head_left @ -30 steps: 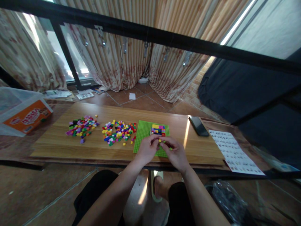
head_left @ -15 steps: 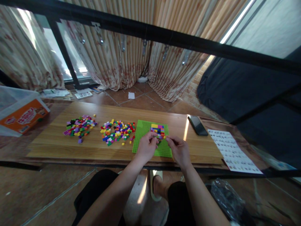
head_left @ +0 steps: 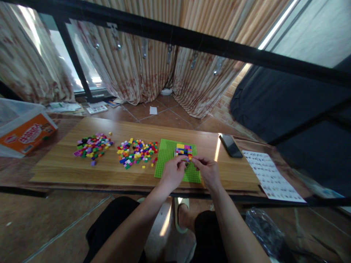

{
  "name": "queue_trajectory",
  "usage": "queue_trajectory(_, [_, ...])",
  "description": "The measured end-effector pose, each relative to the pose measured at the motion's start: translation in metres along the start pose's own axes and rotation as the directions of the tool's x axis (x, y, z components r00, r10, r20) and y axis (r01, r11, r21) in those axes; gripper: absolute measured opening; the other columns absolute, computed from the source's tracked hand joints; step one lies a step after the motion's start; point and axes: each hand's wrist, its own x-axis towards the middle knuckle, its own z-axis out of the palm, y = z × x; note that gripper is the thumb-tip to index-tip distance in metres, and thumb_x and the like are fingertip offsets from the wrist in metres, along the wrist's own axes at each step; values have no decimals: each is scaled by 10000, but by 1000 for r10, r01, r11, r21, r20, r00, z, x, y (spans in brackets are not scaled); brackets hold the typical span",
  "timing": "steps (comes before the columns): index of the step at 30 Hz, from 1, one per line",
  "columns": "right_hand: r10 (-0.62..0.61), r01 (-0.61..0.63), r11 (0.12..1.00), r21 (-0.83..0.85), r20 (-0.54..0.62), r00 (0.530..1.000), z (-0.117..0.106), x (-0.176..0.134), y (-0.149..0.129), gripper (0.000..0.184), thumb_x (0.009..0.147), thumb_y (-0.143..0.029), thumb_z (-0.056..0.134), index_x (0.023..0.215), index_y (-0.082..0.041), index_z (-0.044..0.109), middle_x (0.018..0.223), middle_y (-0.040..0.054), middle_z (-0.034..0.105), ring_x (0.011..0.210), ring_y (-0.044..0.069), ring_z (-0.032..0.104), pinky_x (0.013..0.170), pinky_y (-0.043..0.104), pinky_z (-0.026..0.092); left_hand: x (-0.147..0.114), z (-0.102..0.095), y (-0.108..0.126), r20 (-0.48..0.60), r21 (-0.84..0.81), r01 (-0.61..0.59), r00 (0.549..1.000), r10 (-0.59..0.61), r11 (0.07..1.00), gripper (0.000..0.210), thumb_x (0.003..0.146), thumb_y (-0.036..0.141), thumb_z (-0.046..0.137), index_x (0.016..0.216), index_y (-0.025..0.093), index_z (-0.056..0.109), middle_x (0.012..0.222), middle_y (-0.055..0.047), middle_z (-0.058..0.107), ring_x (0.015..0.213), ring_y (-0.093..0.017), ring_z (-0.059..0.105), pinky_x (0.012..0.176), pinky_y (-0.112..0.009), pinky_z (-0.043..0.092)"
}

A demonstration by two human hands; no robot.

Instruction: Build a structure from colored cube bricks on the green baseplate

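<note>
Pinching a small yellow plastic brick (head_left: 190,159) at its thumb and fingertip, the right hand (head_left: 208,171) sits just beside the near right corner of a low rectangular build of multicoloured plastic bricks (head_left: 184,147); whether the brick touches it cannot be told. The left hand (head_left: 173,170) is narrowed, its fingertips close together at the build's near edge and partly covering it; what lies between them is too small to tell. The build stands beyond both hands, on the right part of a square lime-green studded baseplate (head_left: 164,149). This lies on a long wood-grain tabletop (head_left: 74,173), with two loose heaps of coloured bricks (head_left: 138,151) to its left, a black smartphone (head_left: 230,146) to its right and a white printed sheet (head_left: 271,177) farther right. A translucent plastic bin with an orange label (head_left: 27,133) stands at the far left. Past the tabletop, pleated beige curtains with reddish patterning (head_left: 153,80) hang above a brown tiled floor (head_left: 175,112), and a dark horizontal bar (head_left: 164,33) crosses in front of them. Compared with one second ago, the right hand has moved toward the build's corner, while the build remains on the baseplate.
</note>
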Motion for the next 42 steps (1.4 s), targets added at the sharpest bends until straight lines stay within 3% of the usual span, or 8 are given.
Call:
queue_trajectory(8, [32,-32,999,-17,-21,999,2,2,3,308,525,-408,830,672,-179,685,584,-19,627,519,94,500,450,220,354,-2,1,2,5,76,-24,1000,24,997,343,857,143,477,1125,173,688,863,-43,733,777,-150,661,746,-263,517])
queue_trajectory(17, [94,-97,991,96,30,995,8,4,-2,339,497,-370,850,697,-177,656,538,-37,602,454,80,480,428,218,380,-2,2,2,12,120,-44,999,43,992,350,862,149,474,1140,185,684,897,-51,739,825,-172,670,779,-283,521])
queue_trajectory(24, [155,-167,963,213,72,985,8,0,-1,359,491,-355,869,716,-167,661,655,-16,662,529,100,577,490,238,505,-4,3,2,11,165,-72,997,71,984,333,874,152,470,1132,168,679,1036,-82,736,888,-193,683,856,-331,527])
queue_trajectory(29, [152,-170,947,272,84,985,11,-4,-4,358,480,-337,878,701,-171,651,652,-27,654,552,99,588,519,245,546,-8,6,-3,48,329,-162,987,155,930,367,899,158,435,1210,164,631,1169,-115,693,1033,-225,663,946,-373,502])
queue_trajectory(33, [162,-173,950,261,62,985,13,-4,-4,369,475,-343,873,706,-175,640,629,-30,652,518,91,567,514,246,546,-12,8,-7,90,457,-211,977,191,864,413,912,157,405,1297,161,554,1222,-132,662,1091,-240,641,970,-395,493])
queue_trajectory(42, [159,-162,960,229,34,987,19,-3,-2,351,495,-352,834,711,-176,620,588,-29,643,451,80,531,441,211,464,-19,14,-6,53,471,-181,983,177,863,443,925,172,401,1361,212,466,1194,-102,672,1022,-216,666,914,-372,519])
